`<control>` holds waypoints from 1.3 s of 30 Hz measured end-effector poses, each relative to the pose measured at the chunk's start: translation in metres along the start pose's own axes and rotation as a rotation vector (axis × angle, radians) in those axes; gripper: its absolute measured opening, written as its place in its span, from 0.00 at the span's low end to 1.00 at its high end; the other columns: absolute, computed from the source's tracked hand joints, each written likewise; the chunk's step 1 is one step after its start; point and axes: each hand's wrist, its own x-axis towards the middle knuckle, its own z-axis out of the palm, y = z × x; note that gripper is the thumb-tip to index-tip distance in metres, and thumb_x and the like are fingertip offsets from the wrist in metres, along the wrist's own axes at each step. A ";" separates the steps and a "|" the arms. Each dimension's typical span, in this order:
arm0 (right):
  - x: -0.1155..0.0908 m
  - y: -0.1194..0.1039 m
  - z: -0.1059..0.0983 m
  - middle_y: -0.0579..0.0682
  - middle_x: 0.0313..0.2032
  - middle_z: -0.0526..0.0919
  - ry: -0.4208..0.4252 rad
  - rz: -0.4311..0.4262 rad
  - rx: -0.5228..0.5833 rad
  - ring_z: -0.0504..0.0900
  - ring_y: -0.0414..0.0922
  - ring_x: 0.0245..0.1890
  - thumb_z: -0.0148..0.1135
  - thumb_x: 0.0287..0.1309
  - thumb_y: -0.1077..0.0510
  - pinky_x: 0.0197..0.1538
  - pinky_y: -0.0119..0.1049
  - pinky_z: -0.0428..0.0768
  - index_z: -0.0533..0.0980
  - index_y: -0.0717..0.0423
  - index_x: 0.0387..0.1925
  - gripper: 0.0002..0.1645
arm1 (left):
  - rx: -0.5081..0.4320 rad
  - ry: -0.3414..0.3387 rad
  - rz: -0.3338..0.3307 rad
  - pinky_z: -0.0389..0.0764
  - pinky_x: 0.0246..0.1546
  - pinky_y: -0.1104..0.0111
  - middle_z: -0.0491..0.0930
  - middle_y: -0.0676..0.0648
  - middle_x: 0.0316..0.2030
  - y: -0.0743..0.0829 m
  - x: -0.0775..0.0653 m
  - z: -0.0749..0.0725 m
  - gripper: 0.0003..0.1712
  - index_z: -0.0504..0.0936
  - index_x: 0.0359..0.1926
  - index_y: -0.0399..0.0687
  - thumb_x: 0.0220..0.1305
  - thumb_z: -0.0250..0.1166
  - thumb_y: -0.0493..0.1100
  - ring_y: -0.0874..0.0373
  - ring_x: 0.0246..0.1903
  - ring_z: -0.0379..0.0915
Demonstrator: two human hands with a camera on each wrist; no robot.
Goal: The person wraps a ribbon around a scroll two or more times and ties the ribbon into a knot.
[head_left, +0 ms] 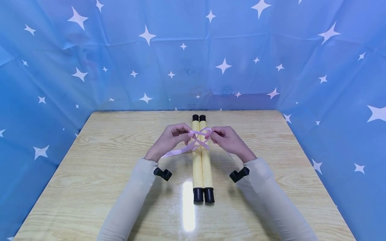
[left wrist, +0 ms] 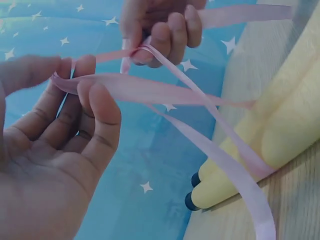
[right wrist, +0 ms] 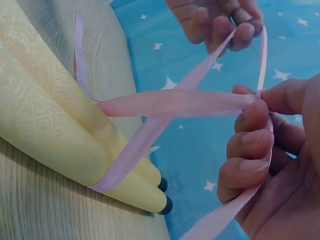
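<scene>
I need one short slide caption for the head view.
Left hand and right hand hold pink ribbon over two yellow rolls on a table.

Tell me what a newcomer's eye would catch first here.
Probably the pink fabric ribbon, pinched by the left hand and the right hand above two pale-yellow, black-capped rolls lying side by side on the wood-grain table. Next, the bright blue cloth backdrop with white stars, behind and beside it.
</scene>
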 end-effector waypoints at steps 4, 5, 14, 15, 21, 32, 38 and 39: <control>0.001 0.001 -0.001 0.51 0.18 0.66 0.011 0.003 -0.008 0.57 0.44 0.15 0.49 0.72 0.52 0.20 0.33 0.59 0.80 0.54 0.31 0.18 | 0.024 0.025 -0.058 0.76 0.32 0.66 0.80 0.43 0.33 0.000 0.001 0.000 0.11 0.83 0.42 0.40 0.65 0.67 0.43 0.49 0.29 0.71; 0.001 0.001 -0.001 0.51 0.18 0.66 0.014 0.004 -0.004 0.57 0.44 0.15 0.49 0.72 0.52 0.20 0.33 0.59 0.80 0.56 0.31 0.18 | 0.058 0.034 -0.077 0.74 0.30 0.68 0.79 0.44 0.31 0.000 0.001 0.000 0.11 0.84 0.42 0.42 0.65 0.67 0.45 0.51 0.28 0.70; 0.002 0.001 0.002 0.51 0.19 0.68 0.027 0.011 0.033 0.58 0.43 0.15 0.52 0.72 0.48 0.20 0.33 0.60 0.83 0.54 0.36 0.18 | 0.046 -0.029 -0.045 0.72 0.28 0.65 0.79 0.43 0.30 0.013 0.006 0.001 0.15 0.81 0.44 0.39 0.70 0.62 0.48 0.49 0.25 0.67; 0.002 0.002 0.003 0.51 0.19 0.68 0.031 0.004 0.040 0.59 0.44 0.15 0.53 0.72 0.48 0.20 0.33 0.61 0.84 0.53 0.37 0.18 | 0.006 -0.035 -0.026 0.73 0.30 0.64 0.79 0.42 0.31 0.016 0.007 0.001 0.14 0.80 0.43 0.38 0.70 0.62 0.47 0.49 0.26 0.68; 0.007 0.005 0.013 0.54 0.25 0.75 0.058 -0.062 0.039 0.72 0.51 0.25 0.54 0.72 0.49 0.25 0.34 0.68 0.84 0.52 0.38 0.16 | -0.142 -0.093 0.058 0.75 0.33 0.65 0.78 0.38 0.31 0.025 0.011 0.007 0.09 0.78 0.41 0.38 0.67 0.64 0.41 0.52 0.26 0.70; 0.005 0.009 0.012 0.55 0.24 0.77 -0.045 0.018 0.071 0.65 0.43 0.18 0.50 0.73 0.45 0.20 0.30 0.62 0.83 0.54 0.38 0.21 | -0.284 -0.001 0.182 0.70 0.23 0.70 0.83 0.46 0.31 0.030 0.007 -0.001 0.05 0.77 0.40 0.44 0.64 0.64 0.34 0.56 0.20 0.66; 0.003 0.011 0.009 0.54 0.22 0.75 -0.028 0.031 0.098 0.66 0.41 0.18 0.52 0.73 0.47 0.19 0.29 0.63 0.81 0.58 0.33 0.21 | -0.426 0.095 0.230 0.66 0.21 0.72 0.84 0.47 0.29 0.033 -0.003 -0.026 0.08 0.77 0.39 0.44 0.63 0.61 0.28 0.58 0.19 0.64; 0.003 0.012 0.009 0.54 0.21 0.75 -0.027 0.031 0.098 0.66 0.42 0.18 0.52 0.73 0.48 0.19 0.29 0.63 0.80 0.58 0.32 0.20 | -0.446 0.109 0.241 0.65 0.21 0.72 0.84 0.47 0.29 0.034 -0.004 -0.030 0.08 0.77 0.39 0.43 0.62 0.61 0.28 0.57 0.19 0.64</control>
